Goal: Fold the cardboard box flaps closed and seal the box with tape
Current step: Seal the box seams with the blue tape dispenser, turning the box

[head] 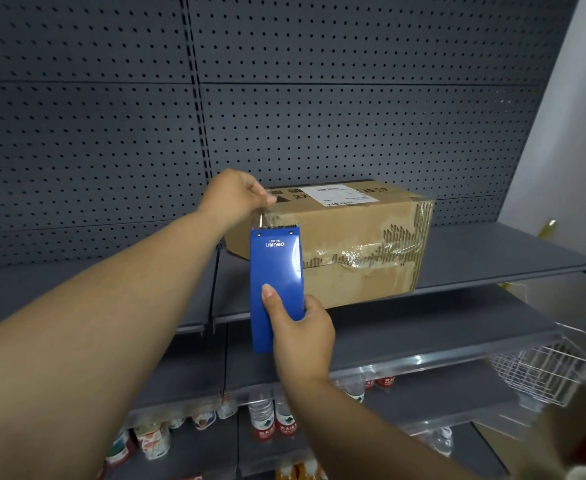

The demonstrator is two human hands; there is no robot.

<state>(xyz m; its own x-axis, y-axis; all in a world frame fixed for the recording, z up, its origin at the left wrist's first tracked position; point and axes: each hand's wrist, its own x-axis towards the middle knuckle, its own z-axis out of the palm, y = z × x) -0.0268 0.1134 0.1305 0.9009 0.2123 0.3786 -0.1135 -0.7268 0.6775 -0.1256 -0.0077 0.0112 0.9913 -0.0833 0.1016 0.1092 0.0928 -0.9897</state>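
Taping stage by the look of it, flaps already down. Far left, just grey pegboard (77,133) and a bare stretch of shelf (492,251). Then the left hand (234,197), fingers curled tight, pinching the loose end of clear tape (265,218) right at the near top corner of the cardboard box (350,237). Just below, the blue tape dispenser (276,282), toothed edge up, sitting in front of the box's left end, gripped low by the right hand (302,336) with thumb flat on the face and fingers wrapped behind. Box itself parked on the upper shelf against the pegboard, white label (340,194) on top, old torn tape across the front. Probably next: stick that end down on the top and drag the dispenser along the seam, keeping tension so nothing wrinkles. Wire basket (544,372) far right, bottles (267,417) below.
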